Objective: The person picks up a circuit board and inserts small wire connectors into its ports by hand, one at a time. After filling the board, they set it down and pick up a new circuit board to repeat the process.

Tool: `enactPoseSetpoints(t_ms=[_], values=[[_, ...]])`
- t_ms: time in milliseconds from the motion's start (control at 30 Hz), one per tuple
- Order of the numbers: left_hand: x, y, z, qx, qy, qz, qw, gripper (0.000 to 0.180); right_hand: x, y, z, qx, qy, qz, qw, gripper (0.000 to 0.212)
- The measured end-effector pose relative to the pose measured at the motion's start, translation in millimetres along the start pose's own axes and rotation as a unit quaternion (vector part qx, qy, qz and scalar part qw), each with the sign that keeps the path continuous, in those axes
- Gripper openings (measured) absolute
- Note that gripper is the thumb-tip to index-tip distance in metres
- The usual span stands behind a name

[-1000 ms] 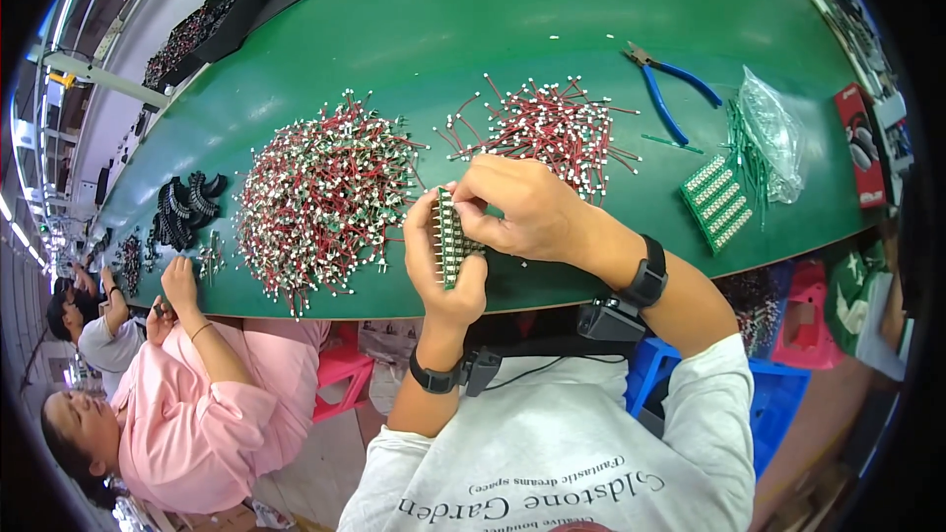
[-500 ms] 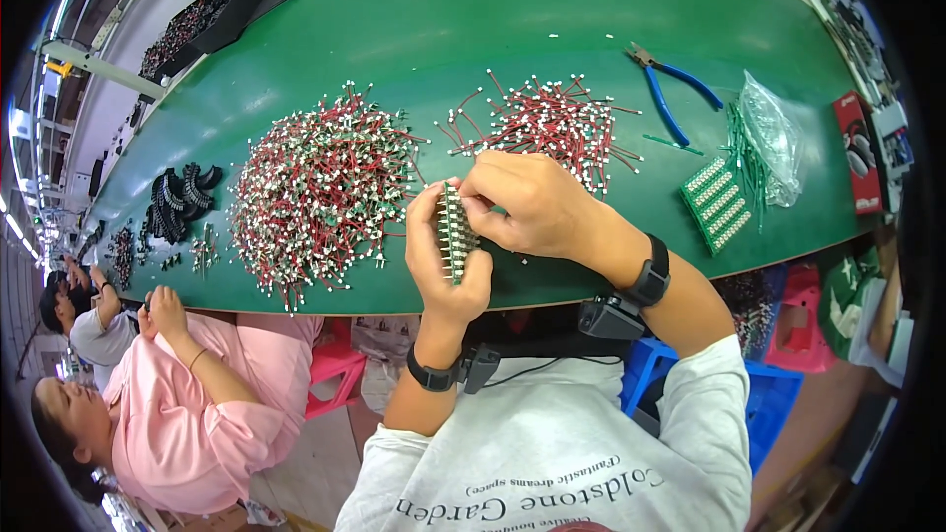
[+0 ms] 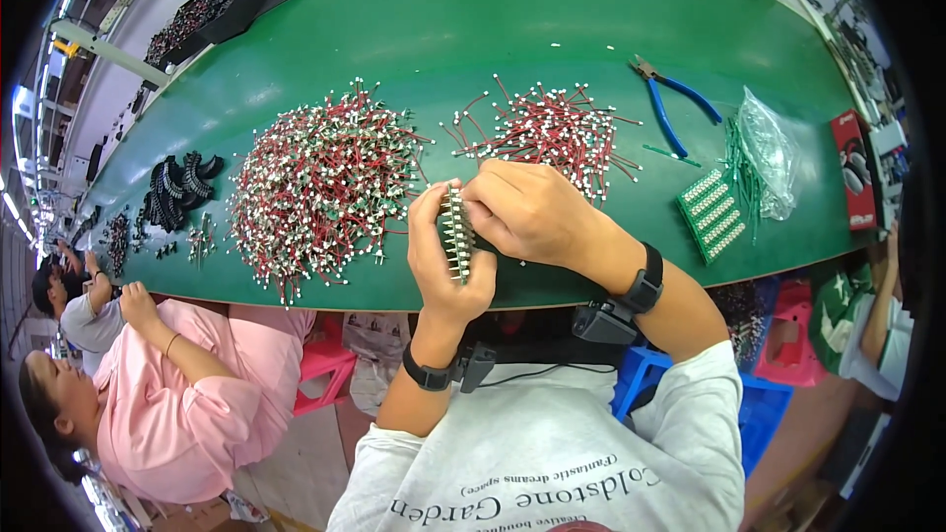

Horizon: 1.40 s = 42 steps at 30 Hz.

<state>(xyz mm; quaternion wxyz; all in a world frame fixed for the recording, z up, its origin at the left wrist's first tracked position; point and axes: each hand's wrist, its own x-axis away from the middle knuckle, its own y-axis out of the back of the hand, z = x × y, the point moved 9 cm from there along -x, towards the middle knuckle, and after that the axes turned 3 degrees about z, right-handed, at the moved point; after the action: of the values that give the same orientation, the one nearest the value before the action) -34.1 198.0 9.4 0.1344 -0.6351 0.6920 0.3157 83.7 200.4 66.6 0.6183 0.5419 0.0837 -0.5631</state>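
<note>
Above the table's near edge, my left hand [image 3: 448,271] is closed around a small panel of circuit boards [image 3: 456,236], tilted on its edge, with rows of pale pin-like parts. My right hand [image 3: 527,212] presses against the panel's upper right side, its fingers curled in a pinch. Whatever lies between those fingertips is hidden. Just left of my hands is a large heap of red-wired pieces [image 3: 325,187] with white connectors. Beyond my right hand sits a smaller pile of red wires [image 3: 562,128] with white ends.
On the green table [image 3: 473,20], blue-handled cutters [image 3: 680,94], a panel with white parts [image 3: 711,215], green strips [image 3: 747,172] and a clear plastic bag [image 3: 771,158] lie right. Black curved parts [image 3: 177,192] lie left. A co-worker in pink [image 3: 187,384] sits at left.
My right fingers have curled in more tightly beside the panel, closing the gap between thumb and forefinger. The left hand keeps its hold. The view has shifted slightly.
</note>
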Motion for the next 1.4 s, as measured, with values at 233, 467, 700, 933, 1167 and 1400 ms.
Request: enactPoseSetpoints(t_ms=[233, 467, 700, 933, 1167, 1400], values=[[1, 1, 9, 0.169, 0.069, -0.018, 0.983, 0.069, -1, -1, -5, -0.039, -0.024, -0.015, 0.999, 0.014], [3, 0, 9, 0.122, 0.071, -0.005, 0.990, 0.069, 1, -3, -7, -0.055, -0.020, -0.022, 0.998, 0.014], [-3, 0, -9, -0.014, -0.027, 0.005, 1.000, 0.065, -2, 1, 0, 0.014, -0.013, 0.031, 0.999, 0.013], [-5, 0, -12, -0.029, -0.033, 0.001, 0.999, 0.065, 1, 1, -1, 0.011, 0.012, 0.002, 1.000, 0.016], [-6, -1, -16, -0.058, -0.043, -0.001, 0.997, 0.065, 0, 0, -2, 0.016, -0.005, -0.011, 1.000, 0.017], [-1, -3, -4, -0.029, 0.018, 0.010, 0.999, 0.068, -1, -4, -5, 0.022, -0.012, -0.027, 0.999, 0.016]])
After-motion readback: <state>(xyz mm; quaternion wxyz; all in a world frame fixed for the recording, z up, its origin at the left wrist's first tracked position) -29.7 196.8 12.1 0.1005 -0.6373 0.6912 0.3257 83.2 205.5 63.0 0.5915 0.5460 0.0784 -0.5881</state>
